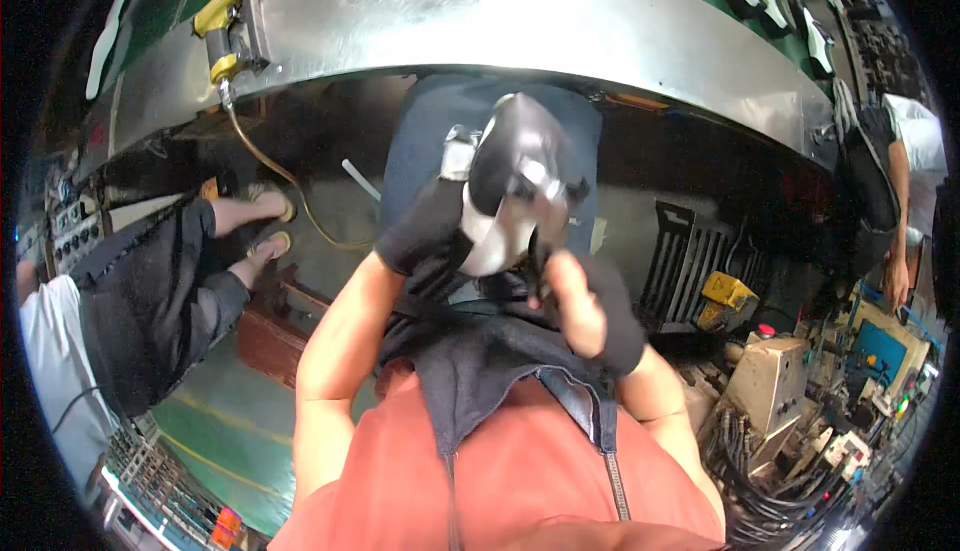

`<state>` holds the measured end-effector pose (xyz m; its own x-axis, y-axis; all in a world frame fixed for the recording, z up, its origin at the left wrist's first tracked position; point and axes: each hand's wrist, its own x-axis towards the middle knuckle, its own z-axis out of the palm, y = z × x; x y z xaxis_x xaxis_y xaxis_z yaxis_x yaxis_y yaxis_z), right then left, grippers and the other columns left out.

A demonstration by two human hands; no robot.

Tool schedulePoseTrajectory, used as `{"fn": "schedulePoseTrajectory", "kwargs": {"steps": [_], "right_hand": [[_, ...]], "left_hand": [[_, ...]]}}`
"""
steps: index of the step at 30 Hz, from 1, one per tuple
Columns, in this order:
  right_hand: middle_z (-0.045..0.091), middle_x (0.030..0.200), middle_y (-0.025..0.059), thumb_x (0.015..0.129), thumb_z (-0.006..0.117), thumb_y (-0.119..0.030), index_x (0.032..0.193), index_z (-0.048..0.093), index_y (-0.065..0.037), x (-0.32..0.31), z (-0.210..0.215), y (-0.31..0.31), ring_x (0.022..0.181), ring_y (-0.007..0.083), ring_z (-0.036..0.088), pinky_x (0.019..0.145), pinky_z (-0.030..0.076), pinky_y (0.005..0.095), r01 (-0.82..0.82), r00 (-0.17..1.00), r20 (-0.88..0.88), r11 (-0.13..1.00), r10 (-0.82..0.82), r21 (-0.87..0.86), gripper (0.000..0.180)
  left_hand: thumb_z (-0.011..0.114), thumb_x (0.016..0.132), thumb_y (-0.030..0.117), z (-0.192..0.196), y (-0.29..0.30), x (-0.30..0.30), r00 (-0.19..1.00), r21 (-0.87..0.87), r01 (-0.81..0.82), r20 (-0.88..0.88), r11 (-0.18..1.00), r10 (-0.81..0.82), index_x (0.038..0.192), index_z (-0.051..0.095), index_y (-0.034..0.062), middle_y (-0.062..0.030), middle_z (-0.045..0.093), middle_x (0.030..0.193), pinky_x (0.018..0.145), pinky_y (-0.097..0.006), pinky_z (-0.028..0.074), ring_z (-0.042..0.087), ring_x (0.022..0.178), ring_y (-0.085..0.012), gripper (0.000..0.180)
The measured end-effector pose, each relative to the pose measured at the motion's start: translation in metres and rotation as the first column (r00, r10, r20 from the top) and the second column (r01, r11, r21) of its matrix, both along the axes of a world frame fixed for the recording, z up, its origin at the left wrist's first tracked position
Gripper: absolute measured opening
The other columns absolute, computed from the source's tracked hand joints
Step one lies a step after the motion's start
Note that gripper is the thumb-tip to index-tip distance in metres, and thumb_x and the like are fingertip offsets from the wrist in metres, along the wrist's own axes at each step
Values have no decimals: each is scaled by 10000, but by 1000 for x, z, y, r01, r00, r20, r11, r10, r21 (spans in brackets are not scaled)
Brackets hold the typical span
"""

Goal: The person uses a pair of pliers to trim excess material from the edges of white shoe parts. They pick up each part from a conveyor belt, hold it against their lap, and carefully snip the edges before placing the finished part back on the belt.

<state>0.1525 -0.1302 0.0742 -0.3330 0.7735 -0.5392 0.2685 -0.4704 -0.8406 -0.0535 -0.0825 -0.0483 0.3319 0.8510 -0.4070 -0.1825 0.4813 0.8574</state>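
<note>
A glossy black shoe upper (515, 151) with a pale underside is held over my lap, its rounded end away from me. My left hand (430, 236), in a black glove, closes round its left side. My right hand (595, 316), in a black glove with bare skin at the thumb, is closed at the near right side of the shoe. It grips a metal tool with a dark handle (541, 241), its head against the shoe. Motion blurs the tool, so its exact kind does not show. A dark blue cloth (410, 151) lies under the shoe.
A metal-edged bench (480, 11) curves ahead; a yellow air gun (222, 36) with a hose hangs at its left. White-and-black shoe parts (775, 6) lie far right. People stand left (150, 291) and right (900, 191). A machine with cables (770, 391) is at lower right.
</note>
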Motion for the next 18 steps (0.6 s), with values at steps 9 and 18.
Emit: {"fn": "schedulePoseTrajectory", "kwargs": {"steps": [9, 18], "right_hand": [[564, 627, 55, 978, 307, -513, 734, 574, -50, 14, -85, 55, 554, 155, 536, 590, 455, 273, 95, 982, -125, 945, -140, -313, 587], [659, 893, 111, 984, 342, -477, 1124, 582, -31, 35, -107, 53, 721, 204, 662, 715, 547, 341, 136, 945, -209, 881, -253, -454, 525]], "left_hand": [[599, 867, 191, 5, 12, 24, 925, 107, -64, -366, 992, 99, 1194, 592, 14, -181, 655, 1092, 837, -333, 492, 637, 1015, -250, 372], [611, 822, 56, 17, -25, 41, 982, -113, -184, -69, 976, 177, 1339, 425, -24, -167, 569, 1224, 914, -294, 456, 556, 1115, -208, 555]]}}
